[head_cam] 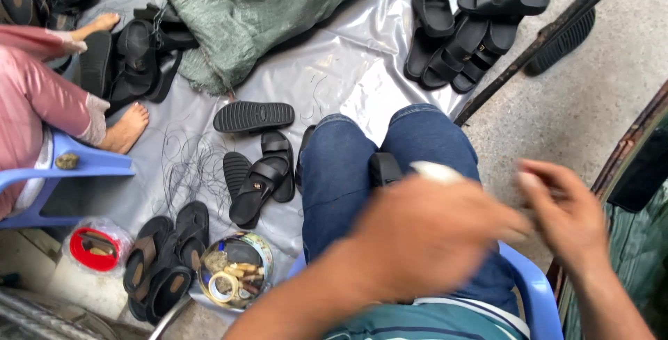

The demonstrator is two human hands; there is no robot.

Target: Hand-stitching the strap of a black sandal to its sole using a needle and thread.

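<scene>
I sit on a blue plastic chair [532,284] in blue jeans. A black sandal [385,169] is wedged between my knees. My left hand [424,235] hovers over my right thigh, blurred by motion, with a pale blurred shape [436,171] at its top edge. My right hand [565,216] is just to its right, fingers curled toward the left hand, also blurred. The two hands nearly meet. Whether either one holds something is hidden by the blur.
A grey plastic sheet [334,75] covers the floor. On it lie loose black sandals [259,180], a pile of sandals [466,27], a green sack [250,6] and black threads [188,166]. A round tin [235,270], a red-lidded jar [94,251] and a person in pink [35,103] are at left.
</scene>
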